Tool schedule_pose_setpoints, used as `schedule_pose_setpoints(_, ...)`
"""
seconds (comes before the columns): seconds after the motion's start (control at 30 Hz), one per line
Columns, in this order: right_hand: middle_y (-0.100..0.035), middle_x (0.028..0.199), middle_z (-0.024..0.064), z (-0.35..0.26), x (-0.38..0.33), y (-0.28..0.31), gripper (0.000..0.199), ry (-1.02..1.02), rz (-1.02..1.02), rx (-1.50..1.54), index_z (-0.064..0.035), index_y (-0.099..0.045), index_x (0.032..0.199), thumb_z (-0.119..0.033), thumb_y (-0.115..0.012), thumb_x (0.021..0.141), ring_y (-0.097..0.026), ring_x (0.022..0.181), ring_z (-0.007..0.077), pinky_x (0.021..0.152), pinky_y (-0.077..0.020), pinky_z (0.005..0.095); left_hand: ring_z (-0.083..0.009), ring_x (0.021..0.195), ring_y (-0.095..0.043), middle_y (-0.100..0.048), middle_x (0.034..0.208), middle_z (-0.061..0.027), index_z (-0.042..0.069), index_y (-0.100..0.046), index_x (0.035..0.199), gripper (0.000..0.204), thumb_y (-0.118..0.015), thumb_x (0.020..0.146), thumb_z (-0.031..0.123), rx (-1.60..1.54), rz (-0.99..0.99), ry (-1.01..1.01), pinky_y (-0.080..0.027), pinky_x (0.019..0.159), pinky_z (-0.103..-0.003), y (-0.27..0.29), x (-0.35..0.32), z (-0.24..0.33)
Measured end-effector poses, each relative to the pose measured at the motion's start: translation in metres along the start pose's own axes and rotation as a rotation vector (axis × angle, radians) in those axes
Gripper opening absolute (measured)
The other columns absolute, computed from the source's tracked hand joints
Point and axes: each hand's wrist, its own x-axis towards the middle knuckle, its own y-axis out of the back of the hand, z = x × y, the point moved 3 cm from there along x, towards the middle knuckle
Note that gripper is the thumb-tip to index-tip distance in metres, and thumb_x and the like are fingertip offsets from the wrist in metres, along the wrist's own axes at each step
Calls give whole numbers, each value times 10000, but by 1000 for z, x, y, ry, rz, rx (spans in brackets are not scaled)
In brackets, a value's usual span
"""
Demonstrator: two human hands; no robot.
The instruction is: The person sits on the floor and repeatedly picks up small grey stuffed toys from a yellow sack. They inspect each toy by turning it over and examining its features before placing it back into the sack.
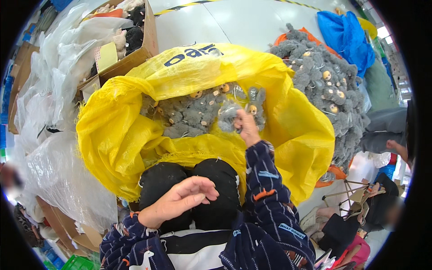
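A large yellow woven sack (121, 103) lies spread wide in front of my knees, with grey plush toys (191, 112) heaped inside it. Over the right part of its mouth, my right hand (246, 128) has its fingers closed around a fluffy grey plush toy (226, 118). Other plush toys with tan faces lie beside the held one and partly merge with it in view. My left hand (182, 198) hovers above my lap, palm turned inward, fingers loosely curled and apart from the thumb, holding nothing.
Beyond the sack's right side rises a big pile of grey plush toys (326, 85) on orange sheeting. A blue bag (346, 38) stands behind it. At left are a cardboard box (150, 33) of plush toys and clear plastic sheeting (63, 166). Other people sit at the right.
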Motion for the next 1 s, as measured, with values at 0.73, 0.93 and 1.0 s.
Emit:
schedule_pose_setpoints(0.73,-575,809,64,-92,-298,-121,305,-18,-819,346,-29,-523,964,-237,-520,740,-560,697,152,614,-460,276,-321,1174,-396,-421,1244,-180,5,-394,1260,773,-764,622,237,1191,152,-835,-305,999,-371,-34,-52,17)
schedule_pose_setpoints(0.93,-572,795,1,-57,-271,-125,264,-125,-411,269,-63,-571,957,-263,-414,887,-502,610,83,546,-407,215,-206,994,-530,-565,1058,-123,6,-474,1172,666,-774,612,206,1049,3,-609,-392,893,-316,-48,-34,-10)
schedule_pose_setpoints(1.0,-576,796,4,-56,-268,-110,284,96,-147,56,-66,-573,1000,-277,-406,908,-413,501,48,457,-333,182,-135,918,-545,-587,1015,-91,-1,-483,1148,612,-768,651,214,854,227,-593,-436,820,-286,-39,-37,-9)
